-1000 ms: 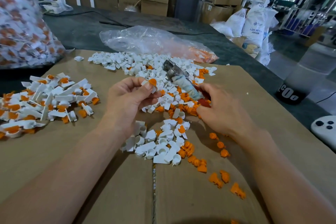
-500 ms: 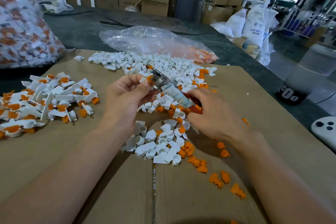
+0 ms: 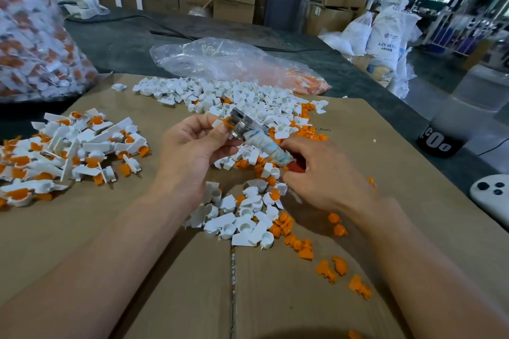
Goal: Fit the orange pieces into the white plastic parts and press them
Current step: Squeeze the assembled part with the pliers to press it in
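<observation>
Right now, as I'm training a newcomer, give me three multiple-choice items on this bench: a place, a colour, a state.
1. Where does the assembled pile lie? A) left of the left hand B) on the floor C) in a box
2. What colour are the loose pieces by the right hand? A) blue B) orange C) green
3. What is the right hand doing? A) lying flat B) lifting a box C) gripping the tool
Answers: 1 A, it sits at the cardboard's left edge; 2 B, they show orange; 3 C, its fingers curl round the handle.
</observation>
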